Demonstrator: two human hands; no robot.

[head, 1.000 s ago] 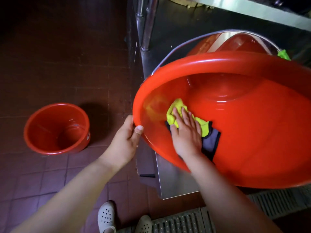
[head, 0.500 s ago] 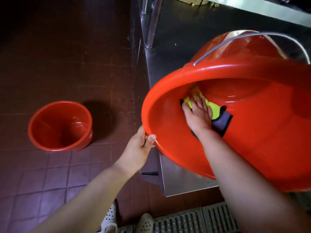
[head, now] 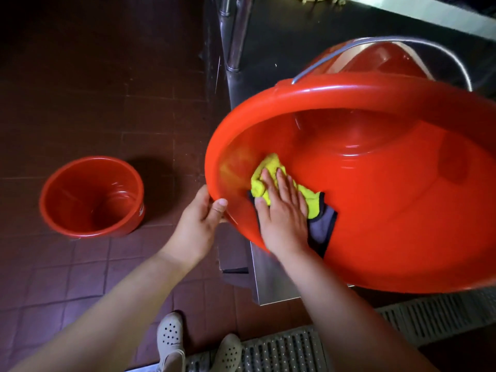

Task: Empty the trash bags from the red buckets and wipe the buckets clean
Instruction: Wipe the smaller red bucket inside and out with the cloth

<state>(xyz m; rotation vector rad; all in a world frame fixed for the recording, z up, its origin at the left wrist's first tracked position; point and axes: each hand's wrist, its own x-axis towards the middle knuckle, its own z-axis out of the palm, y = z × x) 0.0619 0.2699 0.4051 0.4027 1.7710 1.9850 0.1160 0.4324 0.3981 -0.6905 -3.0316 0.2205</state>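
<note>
A large red bucket [head: 389, 216] with a metal wire handle lies tilted toward me on a steel shelf, its mouth facing me. My left hand [head: 200, 224] grips its rim at the lower left, thumb over the edge. Inside, my right hand [head: 281, 213] lies flat with straight fingers on a yellow and grey cloth [head: 271, 178], pressing it against the bucket's left inner wall near the rim. A second, smaller red bucket [head: 91, 197] stands upright on the tiled floor to the left, with nothing in it.
The steel shelf [head: 273, 277] and its table legs [head: 236, 33] stand behind and under the big bucket. A metal floor drain grate [head: 295, 347] runs along the bottom right. My two white perforated clogs [head: 171, 336] stand on the dark red tiles.
My right hand slid the cloth from deeper in the bucket back toward the rim at the left. The bucket shifted slightly and my left hand kept hold of the rim.
</note>
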